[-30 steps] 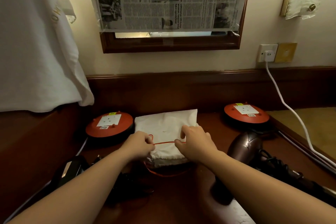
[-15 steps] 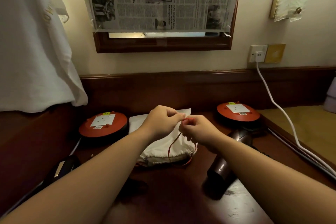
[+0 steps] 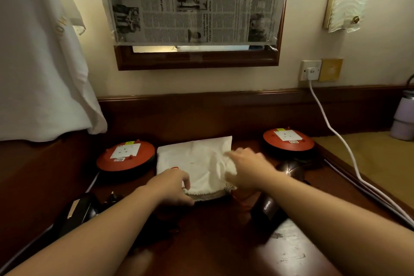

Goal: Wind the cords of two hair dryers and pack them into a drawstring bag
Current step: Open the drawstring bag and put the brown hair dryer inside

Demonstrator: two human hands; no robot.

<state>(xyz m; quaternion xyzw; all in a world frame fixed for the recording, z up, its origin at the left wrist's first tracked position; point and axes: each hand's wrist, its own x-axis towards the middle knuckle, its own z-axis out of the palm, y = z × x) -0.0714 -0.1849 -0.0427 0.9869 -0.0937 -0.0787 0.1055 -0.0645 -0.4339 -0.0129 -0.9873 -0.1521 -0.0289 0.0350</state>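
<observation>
A white drawstring bag (image 3: 197,161) with a red cord lies flat on the dark wooden desk (image 3: 215,237), its mouth toward me. My left hand (image 3: 172,186) pinches the near rim of the mouth at the left. My right hand (image 3: 248,168) grips the cloth on the bag's right side, bunching it. A brown hair dryer (image 3: 268,206) lies to the right, partly under my right forearm. A black hair dryer (image 3: 76,210) with its plug lies at the left, partly hidden by my left arm.
Two red round socket reels (image 3: 125,157) (image 3: 289,139) flank the bag. A white cable (image 3: 331,132) runs from the wall socket (image 3: 311,70) down the right side. A lilac bottle (image 3: 403,116) stands at far right. A white garment (image 3: 42,58) hangs at left.
Both hands held the red drawstring up together half a second ago. They have let it drop, moved apart and taken hold of the bag's mouth and right side.
</observation>
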